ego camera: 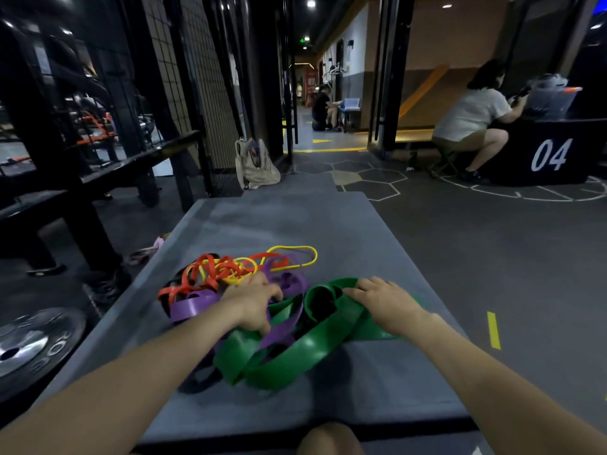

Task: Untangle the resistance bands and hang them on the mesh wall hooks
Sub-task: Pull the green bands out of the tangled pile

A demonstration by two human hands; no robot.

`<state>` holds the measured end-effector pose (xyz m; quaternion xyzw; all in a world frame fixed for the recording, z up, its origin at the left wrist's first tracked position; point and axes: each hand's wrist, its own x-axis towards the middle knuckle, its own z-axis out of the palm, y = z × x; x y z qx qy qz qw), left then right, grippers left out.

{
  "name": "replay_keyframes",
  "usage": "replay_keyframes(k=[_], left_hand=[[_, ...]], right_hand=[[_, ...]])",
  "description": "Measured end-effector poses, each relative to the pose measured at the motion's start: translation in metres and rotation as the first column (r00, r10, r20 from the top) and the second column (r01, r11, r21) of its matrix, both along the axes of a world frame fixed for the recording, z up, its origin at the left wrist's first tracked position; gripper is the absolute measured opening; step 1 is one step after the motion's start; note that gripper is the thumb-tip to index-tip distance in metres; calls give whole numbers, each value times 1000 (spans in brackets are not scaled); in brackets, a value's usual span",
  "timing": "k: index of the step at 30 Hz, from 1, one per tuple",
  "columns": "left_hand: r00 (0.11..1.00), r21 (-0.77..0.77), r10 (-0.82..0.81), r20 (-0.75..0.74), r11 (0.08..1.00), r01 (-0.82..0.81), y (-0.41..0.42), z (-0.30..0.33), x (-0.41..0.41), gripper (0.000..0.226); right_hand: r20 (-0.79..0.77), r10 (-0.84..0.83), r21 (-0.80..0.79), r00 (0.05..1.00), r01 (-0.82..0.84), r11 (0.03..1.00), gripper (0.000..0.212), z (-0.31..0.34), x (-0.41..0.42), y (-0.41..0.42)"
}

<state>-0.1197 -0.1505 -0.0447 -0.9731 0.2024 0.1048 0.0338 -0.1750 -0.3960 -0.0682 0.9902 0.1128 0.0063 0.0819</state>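
Note:
A tangled pile of resistance bands lies on a grey mat (328,224). The wide green band (295,353) loops nearest me, the purple band (190,305) crosses under it, and thin orange bands (203,274) and a yellow band (305,254) lie farther off. My left hand (253,303) rests on the pile's middle with fingers curled over the green and purple bands. On the right side of the pile, my right hand (384,300) presses on the green band. The mesh wall (197,77) stands at the far left; no hooks are distinguishable on it.
A weight plate (29,343) lies on the floor at left beside a black bench frame (82,192). A beige bag (256,165) leans by the mesh wall. A person sits at a black box marked 04 (551,156) at right; another person crouches down the corridor.

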Motion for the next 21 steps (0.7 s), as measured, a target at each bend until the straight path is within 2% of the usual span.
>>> replay_keyframes(k=[2,3,6,9,11,13,14,15,17,18,19,20,21], left_hand=[[998,62,-57,-36,996,59,-14,-11,-7,41],[998,84,-41,-43,995,45,-19,-17,-9,39],[998,216,-37,55,976,24,-32,-30,-16,58],[995,285,-42,85,958,16,-39,-32,-16,56],[1000,201,20,-1,979,-20,-35,-27,-8,52],[987,-62,76,-144,994,-86,-23,-21,4,37],[968,-239,78,-239,961,-136,-13,-16,10,28],[941,-405,63,-331,892,-202,-4,-8,11,20],[884,-640,32,-466,678,-362,18,12,12,12],[857,-718,16,-516,537,-443,27,21,14,13],[837,-766,1,-547,403,-501,36,29,16,25],[824,-796,-34,-565,286,-534,43,37,19,33],[827,-818,-65,-559,207,-537,47,46,20,28]], right_hand=[[7,-31,-11,999,31,999,62,-3,0,-1],[7,-51,-12,999,51,999,61,-4,-1,-3],[-13,-84,-20,996,84,996,59,-8,-4,-8],[-83,-85,28,993,88,996,62,-11,-4,-13],[-146,-60,80,987,72,994,64,-12,-3,-15],[-235,-22,161,972,61,985,62,-10,-5,-17],[-274,-6,197,962,62,978,60,-8,-6,-17],[-290,3,222,957,64,973,55,-6,-6,-16],[-239,8,258,971,56,964,39,-2,-1,-14],[-194,0,272,981,54,961,32,0,2,-13],[-157,-26,283,987,70,957,29,2,6,-11],[-117,-63,299,991,96,949,27,5,9,-9],[-74,-109,333,991,127,934,26,8,13,-8]])
